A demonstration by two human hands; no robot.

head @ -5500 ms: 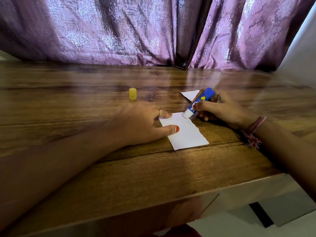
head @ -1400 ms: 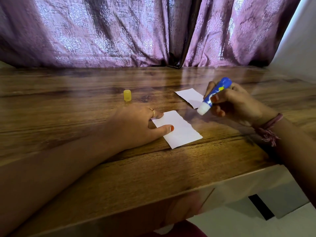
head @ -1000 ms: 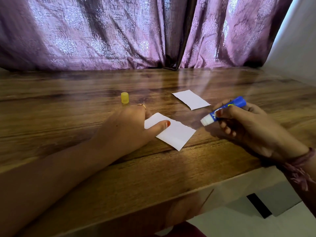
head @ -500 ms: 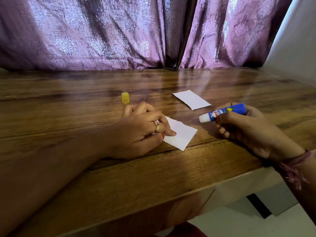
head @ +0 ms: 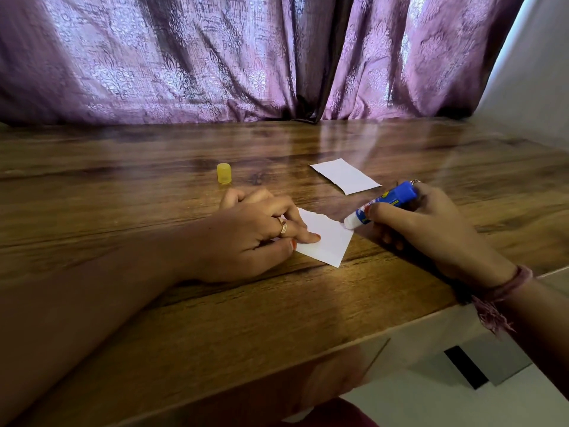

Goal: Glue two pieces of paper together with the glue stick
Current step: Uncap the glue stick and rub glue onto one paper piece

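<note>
Right hand (head: 431, 229) grips the glue stick (head: 381, 206), fingers curled round the blue barrel, thumb along its near side. The white tip is down on the far-right corner of the near paper (head: 326, 238), touching it. Stick is tilted, tail end up and away to the right.

Left hand (head: 252, 235) on the near paper's left part: one fingertip pressed flat on the sheet, thumb at its near-left edge, other fingers curled in tight together. Whether the thumb is under the edge or just against it, can't tell. Ring on one finger. The near paper lies on the wood table (head: 277, 309), turned so one corner points toward the camera.

2nd paper (head: 345, 179) lies flat beyond the near paper, to its far right, apart from it, nobody touching it. Yellow cap (head: 223, 173) stands upright beyond the near paper, to its far left, just past the left knuckles.

Purple curtain (head: 215, 57) hangs well behind the near paper, at the table's far edge. Thread band (head: 505, 288) on the right wrist.
</note>
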